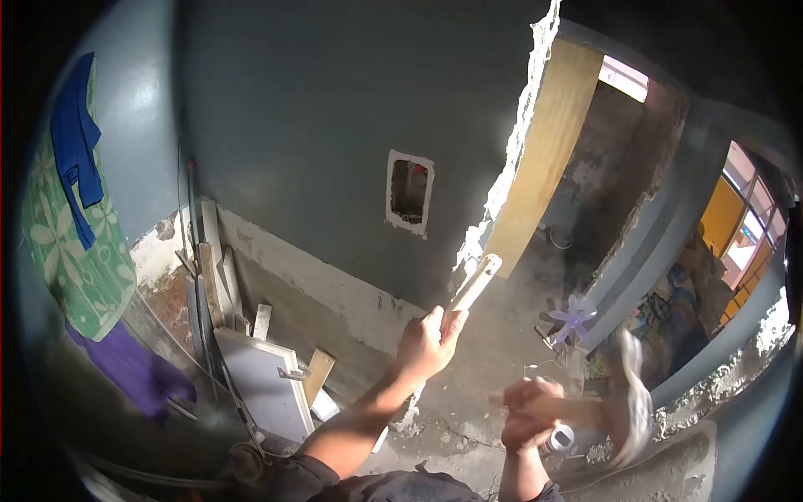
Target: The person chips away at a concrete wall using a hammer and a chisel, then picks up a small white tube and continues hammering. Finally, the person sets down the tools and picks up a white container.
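Note:
My left hand [431, 345] is closed around a short, pale strip of wood [478, 283]. The strip's far end lies at the broken white plaster edge [508, 180] of the grey wall, by the foot of a yellowish wooden board [548, 138]. In my right hand [529, 412], lower right, is the wooden handle of a hammer [633, 397]. Motion smears its curved metal head, which is out to the right, apart from the strip. A white round object [560, 438] shows just beside my right wrist.
A rectangular hole [410, 192] is cut in the grey wall [309, 151]. At left, a white panel [263, 381] and several boards lean in the corner, near hanging cloths [79, 226]. A purple fan [573, 319] stands at right, beyond it a doorway and rubble-edged wall.

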`<move>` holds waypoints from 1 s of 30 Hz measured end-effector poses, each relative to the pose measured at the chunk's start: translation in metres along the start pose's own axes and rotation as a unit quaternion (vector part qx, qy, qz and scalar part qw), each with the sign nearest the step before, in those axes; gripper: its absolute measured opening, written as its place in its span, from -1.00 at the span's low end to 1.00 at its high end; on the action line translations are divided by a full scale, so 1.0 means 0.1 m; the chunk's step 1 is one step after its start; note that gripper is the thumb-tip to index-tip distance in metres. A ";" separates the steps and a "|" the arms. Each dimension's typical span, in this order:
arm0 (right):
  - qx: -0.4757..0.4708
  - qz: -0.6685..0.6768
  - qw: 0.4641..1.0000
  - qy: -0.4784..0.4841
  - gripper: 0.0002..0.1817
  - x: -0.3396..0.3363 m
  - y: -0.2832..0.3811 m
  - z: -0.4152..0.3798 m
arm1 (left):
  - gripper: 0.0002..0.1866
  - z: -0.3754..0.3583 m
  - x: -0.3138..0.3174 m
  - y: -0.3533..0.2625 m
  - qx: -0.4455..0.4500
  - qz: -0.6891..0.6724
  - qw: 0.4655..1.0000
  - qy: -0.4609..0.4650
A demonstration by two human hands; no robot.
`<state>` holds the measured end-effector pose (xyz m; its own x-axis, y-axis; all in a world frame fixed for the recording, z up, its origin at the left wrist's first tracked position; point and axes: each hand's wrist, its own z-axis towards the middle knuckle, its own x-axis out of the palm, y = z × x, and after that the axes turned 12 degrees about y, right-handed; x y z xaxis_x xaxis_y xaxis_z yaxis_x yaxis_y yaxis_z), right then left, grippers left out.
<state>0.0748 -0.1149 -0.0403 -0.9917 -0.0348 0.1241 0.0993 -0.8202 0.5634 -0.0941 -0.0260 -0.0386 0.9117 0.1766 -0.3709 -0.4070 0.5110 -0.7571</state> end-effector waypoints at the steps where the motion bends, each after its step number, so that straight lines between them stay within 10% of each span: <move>1: -0.043 -0.009 0.998 0.034 -0.23 -0.02 0.08 0.08 | -0.55 0.00 0.00 0.02 0.002 0.008 1.000 0.002; 5: -0.012 0.019 1.000 -0.003 -0.36 0.02 -0.23 -0.01 | -0.54 0.01 -0.03 0.02 0.006 0.017 1.000 0.011; 7: 0.107 -0.324 0.924 0.172 -0.29 -0.17 -0.73 -0.11 | -0.54 0.02 -0.08 -0.07 -0.015 0.004 1.000 0.024; 9: 0.217 -0.123 0.964 0.095 -0.25 -0.18 -0.67 -0.27 | -0.54 0.02 -0.10 -0.09 -0.031 -0.008 0.999 0.033; 19: -0.142 0.084 0.984 0.073 -0.23 -0.05 0.34 0.18 | -0.51 0.03 -0.04 0.06 0.016 -0.004 1.000 0.018; 21: -0.018 -0.189 0.980 0.049 -0.23 -0.01 0.26 0.16 | -0.51 0.03 -0.04 0.06 0.026 0.003 1.000 0.013; 22: -0.069 -0.010 0.994 0.087 -0.28 -0.11 -0.31 0.07 | -0.51 0.02 -0.04 0.06 0.025 0.003 1.000 0.015; 23: -0.002 -0.165 0.986 -0.013 -0.33 0.10 -0.47 0.01 | -0.53 0.03 -0.05 0.05 0.026 0.021 0.999 0.010; 24: 0.206 -0.177 0.947 0.170 -0.38 -0.11 -0.71 -0.03 | -0.54 0.01 -0.05 0.05 0.025 0.040 0.999 0.006; 25: 0.286 -0.127 0.939 0.144 -0.43 -0.17 -0.78 -0.11 | -0.54 -0.02 -0.04 0.08 0.026 0.042 0.999 0.006; 30: 0.134 0.000 0.989 0.064 -0.29 -0.25 -0.66 -0.51 | -0.62 0.06 -0.09 0.01 -0.043 0.024 0.998 0.047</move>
<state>0.0888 -0.0888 -0.1220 -0.9923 -0.1202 0.0290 0.0998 -0.6394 0.7623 -0.1030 -0.0220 -0.0331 0.8831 0.1169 -0.4543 -0.4575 0.4290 -0.7789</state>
